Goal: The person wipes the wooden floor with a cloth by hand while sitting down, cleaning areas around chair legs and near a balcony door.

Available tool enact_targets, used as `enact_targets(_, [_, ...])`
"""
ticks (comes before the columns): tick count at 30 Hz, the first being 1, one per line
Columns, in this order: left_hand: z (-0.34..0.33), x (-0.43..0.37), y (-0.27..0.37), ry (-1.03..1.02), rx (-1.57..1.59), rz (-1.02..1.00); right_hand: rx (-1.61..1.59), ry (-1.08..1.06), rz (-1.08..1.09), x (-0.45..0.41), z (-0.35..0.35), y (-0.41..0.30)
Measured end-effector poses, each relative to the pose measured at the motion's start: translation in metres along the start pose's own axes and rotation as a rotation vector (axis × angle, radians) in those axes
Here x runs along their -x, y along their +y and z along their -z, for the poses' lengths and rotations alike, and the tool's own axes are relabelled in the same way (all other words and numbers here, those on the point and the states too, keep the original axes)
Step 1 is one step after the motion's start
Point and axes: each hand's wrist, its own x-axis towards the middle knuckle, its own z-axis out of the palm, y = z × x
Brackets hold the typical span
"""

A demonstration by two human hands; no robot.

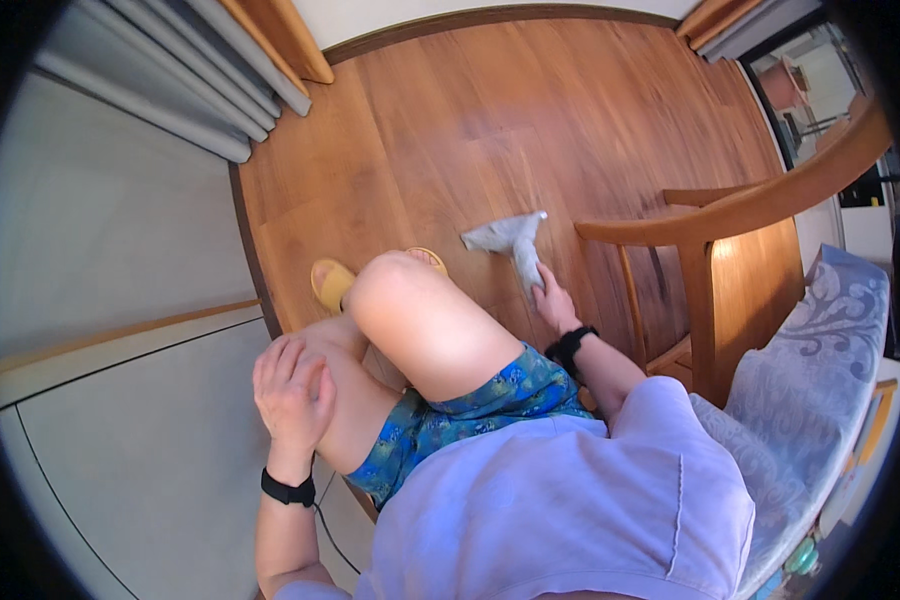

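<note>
My right hand (pixel 556 303) grips the handle of a light grey T-shaped hand tool (pixel 504 234), which looks like a squeegee or a cleaning head with a cloth-like cover. Its wide head is low over the wooden floor (pixel 450 169), beyond my bent knee; whether it touches the boards I cannot tell. On my left knee rests my left hand (pixel 292 394), with nothing in it and its fingers somewhat apart. Each wrist wears a black band. Yellow slippers (pixel 332 283) are on my feet, one partly hidden behind a knee.
A wooden armchair (pixel 720 217) stands close by my right arm. Beside it hangs a grey patterned tablecloth (pixel 795 360) over a table edge. White cabinet doors (pixel 142 442) line my left side. Grey curtains (pixel 195 67) hang at the far left, and a dark skirting board (pixel 495 16) edges the far wall.
</note>
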Motion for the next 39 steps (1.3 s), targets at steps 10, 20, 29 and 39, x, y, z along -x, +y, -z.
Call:
enact_targets(10, [-0.021, -0.031, -0.011, 0.038, 0.017, -0.093, -0.037, -0.105, -0.016, 0.015, 0.001, 0.001])
enact_targets(20, [-0.008, -0.026, -0.019, 0.086, 0.021, -0.075, -0.062, -0.085, -0.061, 0.013, -0.008, -0.012])
enact_targets(29, [-0.007, -0.058, -0.036, 0.073, -0.012, -0.063, -0.098, -0.047, -0.038, -0.024, -0.012, -0.052])
enact_targets(39, [-0.011, -0.119, -0.063, 0.026, -0.015, -0.068, -0.02, 0.038, -0.053, -0.085, -0.002, -0.092])
